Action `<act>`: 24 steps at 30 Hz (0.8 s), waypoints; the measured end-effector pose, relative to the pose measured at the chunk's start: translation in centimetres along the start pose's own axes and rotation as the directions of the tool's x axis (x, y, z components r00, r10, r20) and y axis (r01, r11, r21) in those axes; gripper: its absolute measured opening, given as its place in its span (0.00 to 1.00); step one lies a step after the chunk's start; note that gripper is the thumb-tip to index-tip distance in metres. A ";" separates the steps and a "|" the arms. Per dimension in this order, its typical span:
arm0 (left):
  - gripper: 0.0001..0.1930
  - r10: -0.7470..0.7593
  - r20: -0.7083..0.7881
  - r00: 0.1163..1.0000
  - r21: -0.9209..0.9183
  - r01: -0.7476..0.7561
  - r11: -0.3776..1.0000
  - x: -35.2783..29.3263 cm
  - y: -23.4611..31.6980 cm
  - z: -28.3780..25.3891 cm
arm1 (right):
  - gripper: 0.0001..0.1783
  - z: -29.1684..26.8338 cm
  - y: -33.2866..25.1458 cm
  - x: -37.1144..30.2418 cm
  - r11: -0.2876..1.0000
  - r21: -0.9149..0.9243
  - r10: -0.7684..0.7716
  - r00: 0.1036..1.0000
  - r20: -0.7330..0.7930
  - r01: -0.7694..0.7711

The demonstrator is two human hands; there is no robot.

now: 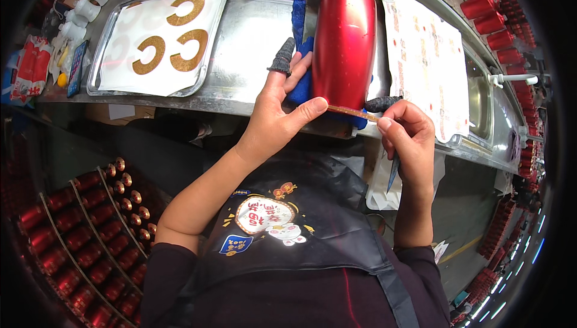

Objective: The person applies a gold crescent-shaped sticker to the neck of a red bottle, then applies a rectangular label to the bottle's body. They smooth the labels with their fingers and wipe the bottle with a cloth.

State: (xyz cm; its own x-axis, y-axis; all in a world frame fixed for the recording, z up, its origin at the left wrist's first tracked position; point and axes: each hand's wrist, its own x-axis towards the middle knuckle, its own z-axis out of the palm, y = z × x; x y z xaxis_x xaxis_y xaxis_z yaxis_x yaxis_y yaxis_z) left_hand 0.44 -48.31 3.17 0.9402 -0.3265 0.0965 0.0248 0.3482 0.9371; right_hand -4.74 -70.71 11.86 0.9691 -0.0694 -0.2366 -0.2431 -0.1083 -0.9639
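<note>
Pinching a thin gold strip (351,112) between thumb and forefinger, the right hand (409,142) was closed on its right end; a dark knitted cot covered that forefinger, and a slim blue-grey tool stuck down out of the same fist. The left hand (279,115) was spread, its thumb pressing the strip's left end against the base of the red bottle (344,42), while its cot-covered forefinger pointed up beside the bottle without closing on anything.

The red bottle lay on its side on a blue cloth (299,85) near the front edge of the metal table (252,39), neck pointing away from the person. Its lacquered skin looked smooth and glossy, so it was judged slippery and easily scuffed, rigid, and probably light if empty; the cloth appeared to stop it rolling. The broad body seemed the safest hold. The strip looked limp and flimsy, best held by its ends.

Further out, a steel tray (102,57) held a white sheet with gold C-shaped pieces (177,33). A printed sheet (427,63) lay to the right. Racks of similar red bottles (90,232) stood at lower left.
</note>
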 end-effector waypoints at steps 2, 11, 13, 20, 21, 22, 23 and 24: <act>0.45 -0.017 -0.004 1.000 0.041 0.017 0.999 0.1 0.1 0.0 | 0.06 -0.1 0.1 0.1 1.000 -0.007 0.004 1.000 -0.003 -0.004; 0.37 0.124 -0.094 0.988 0.278 -0.093 0.956 -1.0 0.3 0.7 | 0.06 -0.3 0.7 0.3 1.000 -0.014 -0.002 1.000 0.000 0.002; 0.31 0.341 0.031 0.939 0.668 -0.273 0.692 -1.9 0.7 -0.1 | 0.06 -0.3 0.8 0.2 1.000 -0.003 0.014 1.000 -0.001 -0.014; 0.21 0.390 0.238 0.889 0.845 -0.387 0.368 -3.5 0.1 -1.1 | 0.06 0.3 1.1 0.4 0.998 -0.027 -0.054 0.998 -0.019 0.053; 0.21 0.384 0.243 0.891 0.850 -0.387 0.358 -3.5 0.1 -1.1 | 0.06 0.2 1.1 0.5 0.998 -0.030 -0.051 0.998 -0.024 0.050; 0.21 0.386 0.253 0.887 0.852 -0.393 0.345 -3.5 0.1 -1.1 | 0.06 0.1 1.1 0.5 0.998 -0.033 -0.045 0.999 -0.028 0.044; 0.21 0.380 0.259 0.888 0.859 -0.391 0.331 -3.5 0.2 -1.0 | 0.06 0.0 1.0 0.5 0.998 -0.036 -0.061 0.998 -0.021 0.060; 0.21 0.378 0.268 0.886 0.864 -0.395 0.314 -3.5 0.3 -1.0 | 0.06 -0.1 1.0 0.5 0.998 -0.034 -0.048 0.999 -0.012 0.048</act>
State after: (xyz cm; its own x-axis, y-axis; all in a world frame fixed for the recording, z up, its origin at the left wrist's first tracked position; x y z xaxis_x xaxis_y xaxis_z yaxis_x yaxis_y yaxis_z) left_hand -2.50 -46.23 2.75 0.7519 -0.3929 0.5295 -0.6565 -0.5206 0.5459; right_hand -4.49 -70.95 10.76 0.9791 -0.0765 -0.1882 -0.1977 -0.1450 -0.9695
